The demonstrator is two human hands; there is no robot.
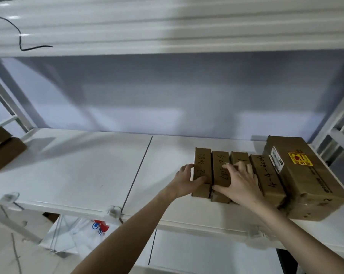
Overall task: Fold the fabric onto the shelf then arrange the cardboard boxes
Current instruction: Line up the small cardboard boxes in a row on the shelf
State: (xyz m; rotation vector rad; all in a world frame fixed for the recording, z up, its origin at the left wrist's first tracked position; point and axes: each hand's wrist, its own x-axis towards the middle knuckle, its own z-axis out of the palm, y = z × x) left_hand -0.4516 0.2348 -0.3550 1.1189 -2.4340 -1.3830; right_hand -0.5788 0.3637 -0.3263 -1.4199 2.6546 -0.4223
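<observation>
Several narrow cardboard boxes stand side by side on the white shelf (88,165), each with handwritten numbers on top. My left hand (184,181) wraps the left side of the leftmost narrow box (202,165), thumb across its top. My right hand (240,181) lies flat over the second box (220,165) and third box (239,158), fingers spread. A fourth narrow box (268,175) leans against a large cardboard box (309,180) with a yellow and red label at the shelf's right end. White fabric (76,238) with a red and blue print lies below the shelf.
An upper white shelf (167,26) hangs overhead with a black cord (19,34) on it. Brown boxes (3,153) sit on a neighbouring rack at the far left. White rack posts (333,127) rise at the right. The shelf's front rail (68,208) runs below my forearms.
</observation>
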